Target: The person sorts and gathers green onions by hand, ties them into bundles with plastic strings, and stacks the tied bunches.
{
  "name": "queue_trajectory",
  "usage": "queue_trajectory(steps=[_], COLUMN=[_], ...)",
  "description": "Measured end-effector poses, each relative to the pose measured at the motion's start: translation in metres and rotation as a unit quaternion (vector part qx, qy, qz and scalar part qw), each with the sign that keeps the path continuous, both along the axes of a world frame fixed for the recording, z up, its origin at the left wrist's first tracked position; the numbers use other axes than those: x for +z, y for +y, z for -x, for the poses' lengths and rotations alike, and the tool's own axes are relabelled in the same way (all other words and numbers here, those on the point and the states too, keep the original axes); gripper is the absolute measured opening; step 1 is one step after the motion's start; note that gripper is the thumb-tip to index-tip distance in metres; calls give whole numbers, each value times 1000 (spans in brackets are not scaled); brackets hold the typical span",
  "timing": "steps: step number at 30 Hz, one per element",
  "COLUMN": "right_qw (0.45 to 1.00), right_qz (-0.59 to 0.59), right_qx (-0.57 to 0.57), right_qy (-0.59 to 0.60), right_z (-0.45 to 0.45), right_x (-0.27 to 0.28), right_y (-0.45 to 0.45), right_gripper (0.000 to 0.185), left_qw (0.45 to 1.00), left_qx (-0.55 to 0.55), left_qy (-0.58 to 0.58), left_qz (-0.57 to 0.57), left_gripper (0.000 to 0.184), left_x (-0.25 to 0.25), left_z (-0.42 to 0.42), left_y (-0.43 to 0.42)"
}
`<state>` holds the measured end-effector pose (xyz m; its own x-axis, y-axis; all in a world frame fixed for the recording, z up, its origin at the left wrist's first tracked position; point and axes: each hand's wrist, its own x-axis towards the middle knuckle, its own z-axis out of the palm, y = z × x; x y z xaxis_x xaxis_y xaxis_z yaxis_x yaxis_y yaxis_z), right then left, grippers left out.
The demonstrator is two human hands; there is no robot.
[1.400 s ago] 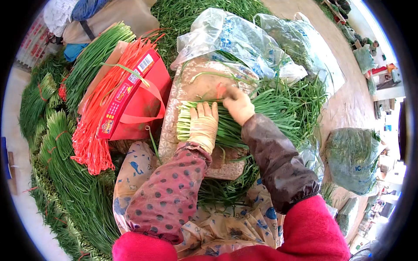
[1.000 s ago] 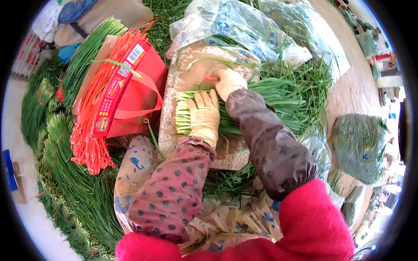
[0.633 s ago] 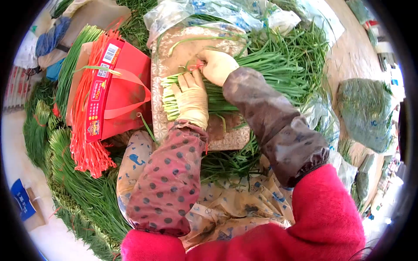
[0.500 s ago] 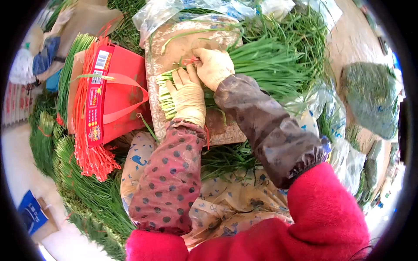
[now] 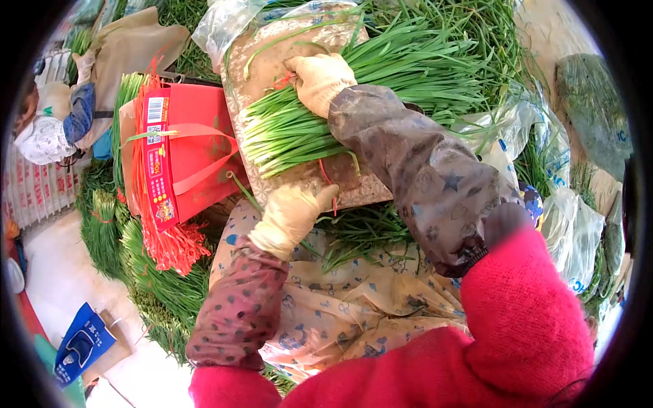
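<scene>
A bunch of green chives [image 5: 286, 139] lies across a worn board [image 5: 262, 68], its pale cut ends toward the left. My right hand [image 5: 321, 83], in a cream glove, is closed at the bunch's upper edge on one end of a red tie [image 5: 282, 81]. Below the bunch, my gloved left hand [image 5: 289, 214] pinches the tie's other end at the board's near edge. The tie's middle is hidden at the bunch, so I cannot tell how it runs there.
Left of the board stands a red box [image 5: 204, 129] with many red ties [image 5: 173, 251] hanging over it. Bundled chives [image 5: 160, 292] lie below it. Loose chives [image 5: 469, 41] and clear plastic [image 5: 564, 231] are at the right. Another person's sleeve [image 5: 80, 112] shows at upper left.
My left hand has moved off the cut ends, down to the near edge and the tie's lower end. My right hand has shifted slightly up and left, and more of the bunch shows.
</scene>
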<state>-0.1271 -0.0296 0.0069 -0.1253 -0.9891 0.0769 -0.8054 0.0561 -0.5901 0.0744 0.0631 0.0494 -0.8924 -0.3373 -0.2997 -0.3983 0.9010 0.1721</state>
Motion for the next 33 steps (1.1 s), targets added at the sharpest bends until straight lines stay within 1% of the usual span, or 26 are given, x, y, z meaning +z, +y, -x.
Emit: queue_trajectory(steps=[1,3,5,7,8,10,11,12,13,15,16,18,19,20,21,22,23,24,25,26,27,29,30,31,32,33], right_qw=[1000,1000,1000,1000,999,999,999,999,999,999,999,999,998,999,999,999,999,998,998,998,998,999,997,995,997,997], right_qz=[-1,-18,-24,-24,-33,-44,-38,-38,-38,-45,-45,-44,-45,-40,-35,-33,-38,-42,-39,-46,-53,-34,-56,-80,-49,-47], right_qx=[-1,9,8,11,22,27,19,20,20,23,22,23,24,23,21,19,18,16,15,14,13,7,9,11,6,7], right_qy=[-5,2,3,2,-4,-8,-21,-16,-11,-10,-15,-22,-22,-27,-30,-29,-34,-39,-37,-38,-40,-40,-46,-52,-54,-53], right_z=[-2,-4,-2,-1,0,1,0,0,-1,-1,0,0,0,1,1,2,3,3,3,3,3,3,4,4,2,2], right_x=[-3,-9,-7,-3,-2,-1,0,0,0,-1,-1,0,-1,-2,-2,-3,-3,-2,-1,0,0,-2,2,5,-3,-4], right_y=[0,-4,-4,-6,-6,-5,-4,-4,-5,-6,-5,-5,-4,-4,-5,-5,-6,-7,-7,-7,-7,-8,-7,-7,-6,-6], right_gripper=[27,27,27,27,27,25,26,26,26,26,26,26,26,25,25,25,26,26,26,26,26,26,25,25,25,25], left_qw=[1000,999,995,994,991,991,993,993,991,981,980,967,966,909,822,784,785,698,599,607,608,487,419,418,405,392], left_qx=[-1,40,66,101,118,66,50,54,84,112,114,173,174,272,360,355,352,406,454,444,442,495,518,517,540,562], left_qy=[-5,4,71,41,-52,92,53,71,100,153,154,117,117,128,134,157,158,178,194,236,238,327,355,357,365,374], left_qz=[-1,-12,-35,-5,-47,71,97,80,26,-47,-47,-148,-148,-289,-421,-485,-485,-562,-630,-616,-615,-641,-656,-656,-641,-625], left_gripper=[44,51,48,44,39,25,22,18,17,17,17,17,17,13,10,11,11,12,13,13,13,11,12,12,13,14], left_x=[-17,-44,-57,-59,-60,-69,-73,-74,-76,-75,-73,-61,-52,-41,-36,-36,-32,-22,-14,-11,-5,8,5,4,3,2], left_z=[-7,-11,-6,3,7,5,4,4,4,5,7,13,16,17,17,14,14,17,18,19,23,29,32,36,41,46], left_y=[5,7,1,0,0,1,4,4,3,-1,-2,-4,-6,-9,-12,-15,-16,-17,-18,-19,-23,-30,-34,-37,-41,-46])
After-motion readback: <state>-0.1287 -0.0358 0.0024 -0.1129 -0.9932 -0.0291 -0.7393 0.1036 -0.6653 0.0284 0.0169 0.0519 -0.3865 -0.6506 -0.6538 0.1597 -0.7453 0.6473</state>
